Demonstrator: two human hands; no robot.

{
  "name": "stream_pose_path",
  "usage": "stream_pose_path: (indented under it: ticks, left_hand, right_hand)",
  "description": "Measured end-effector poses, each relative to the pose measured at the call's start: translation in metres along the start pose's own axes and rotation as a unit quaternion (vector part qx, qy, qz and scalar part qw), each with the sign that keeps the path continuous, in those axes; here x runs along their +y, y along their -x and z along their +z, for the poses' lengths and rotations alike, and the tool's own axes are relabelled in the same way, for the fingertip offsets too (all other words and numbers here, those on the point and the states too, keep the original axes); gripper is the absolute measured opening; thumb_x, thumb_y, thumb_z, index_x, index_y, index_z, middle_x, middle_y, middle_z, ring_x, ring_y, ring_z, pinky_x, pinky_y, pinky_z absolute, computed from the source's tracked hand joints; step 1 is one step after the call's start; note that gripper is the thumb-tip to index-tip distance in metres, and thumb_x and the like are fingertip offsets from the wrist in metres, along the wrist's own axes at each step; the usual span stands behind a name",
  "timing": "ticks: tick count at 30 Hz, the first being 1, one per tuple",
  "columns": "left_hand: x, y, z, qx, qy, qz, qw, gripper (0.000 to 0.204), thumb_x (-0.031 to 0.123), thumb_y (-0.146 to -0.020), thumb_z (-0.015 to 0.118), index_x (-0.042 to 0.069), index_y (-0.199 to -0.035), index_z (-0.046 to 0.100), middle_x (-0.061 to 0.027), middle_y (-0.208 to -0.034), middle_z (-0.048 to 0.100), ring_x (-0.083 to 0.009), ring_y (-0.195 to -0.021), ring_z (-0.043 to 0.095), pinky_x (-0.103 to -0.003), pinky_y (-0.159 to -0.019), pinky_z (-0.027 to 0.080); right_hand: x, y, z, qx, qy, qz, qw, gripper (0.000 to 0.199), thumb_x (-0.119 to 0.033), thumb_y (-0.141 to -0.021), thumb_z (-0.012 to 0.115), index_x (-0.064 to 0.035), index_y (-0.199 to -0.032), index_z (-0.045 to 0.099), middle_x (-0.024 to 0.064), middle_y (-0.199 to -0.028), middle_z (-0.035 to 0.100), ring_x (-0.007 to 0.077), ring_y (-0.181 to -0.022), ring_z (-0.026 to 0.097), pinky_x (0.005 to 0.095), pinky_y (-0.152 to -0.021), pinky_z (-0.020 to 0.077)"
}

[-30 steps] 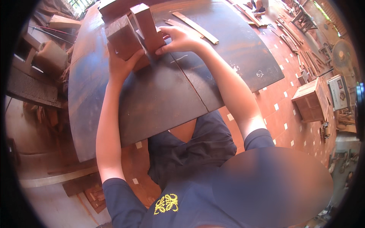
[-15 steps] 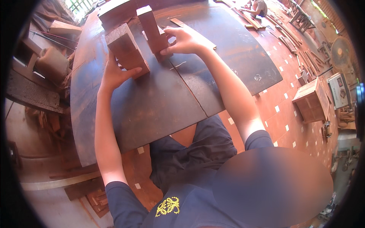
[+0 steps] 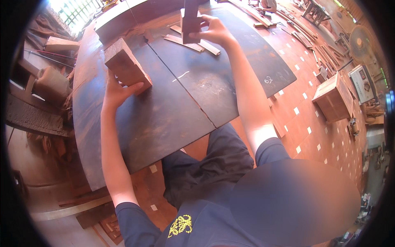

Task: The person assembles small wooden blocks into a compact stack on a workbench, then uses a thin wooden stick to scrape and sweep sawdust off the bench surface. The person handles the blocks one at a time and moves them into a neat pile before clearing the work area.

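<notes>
My left hand (image 3: 119,91) is closed round the lower left side of a thick reddish-brown wooden block (image 3: 131,68), its thumb across the near face. The block stands tall over the dark tabletop (image 3: 164,119); whether it rests on it I cannot tell. Farther off and to the right, my right hand (image 3: 216,32) grips a second, narrower wooden block (image 3: 191,26), which has a step in its side and runs up past the top of the picture. Its fingers are bent round the block's right side. A wide gap lies between the two blocks.
Thin wooden strips (image 3: 185,43) lie on the table beyond the right hand's block. A big wooden piece (image 3: 119,22) sits at the far edge. A dark seam crosses the tabletop. Right on the tiled floor stand a wooden box (image 3: 335,96) and a fan (image 3: 361,44); another person (image 3: 268,5) is far off.
My right hand has carried its block up, away and to the right, apart from the left one. My left hand keeps its hold and has shifted slightly. The strips show more fully.
</notes>
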State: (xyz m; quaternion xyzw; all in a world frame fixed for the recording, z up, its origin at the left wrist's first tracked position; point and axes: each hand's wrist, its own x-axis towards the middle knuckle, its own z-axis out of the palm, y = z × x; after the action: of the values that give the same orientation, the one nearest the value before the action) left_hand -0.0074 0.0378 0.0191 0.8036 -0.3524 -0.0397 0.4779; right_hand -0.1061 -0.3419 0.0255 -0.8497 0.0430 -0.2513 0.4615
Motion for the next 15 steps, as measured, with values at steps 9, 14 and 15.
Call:
stream_pose_path:
  ticks: [9, 14, 15]
  left_hand:
    - [-0.01, -0.002, 0.001, -0.01, 0.035, 0.011, 0.999, 0.112, 0.016, -0.07, 0.094, 0.006, -0.154, 0.02, -0.0153, -0.14, 0.052, -0.0293, -0.127, 0.058, -0.042, -0.103, 0.052]
    - [-0.011, -0.004, 0.001, -0.017, 0.022, -0.008, 1.0, 0.112, 0.016, -0.071, 0.093, 0.007, -0.154, 0.019, -0.0158, -0.139, 0.053, -0.0291, -0.127, 0.058, -0.042, -0.105, 0.051]
    - [-0.013, -0.005, 0.001, -0.018, 0.017, -0.005, 1.0, 0.112, 0.016, -0.071, 0.093, 0.007, -0.155, 0.019, -0.0159, -0.139, 0.053, -0.0291, -0.128, 0.058, -0.042, -0.105, 0.051]
  right_hand:
    - [0.022, 0.007, -0.04, 0.136, 0.13, 0.146, 0.971, 0.061, -0.034, -0.069, 0.089, -0.0009, -0.117, 0.07, 0.0149, -0.109, 0.075, 0.0234, -0.1, 0.072, 0.0328, -0.088, 0.0559]
    - [0.035, 0.007, -0.043, 0.179, 0.182, 0.203, 0.945, 0.061, -0.035, -0.07, 0.088, -0.0052, -0.12, 0.069, 0.0148, -0.112, 0.074, 0.0264, -0.103, 0.071, 0.0349, -0.089, 0.0564]
    - [0.04, 0.006, -0.042, 0.179, 0.204, 0.219, 0.937, 0.062, -0.034, -0.071, 0.088, -0.0058, -0.122, 0.068, 0.0153, -0.113, 0.074, 0.027, -0.104, 0.071, 0.0353, -0.09, 0.0564]
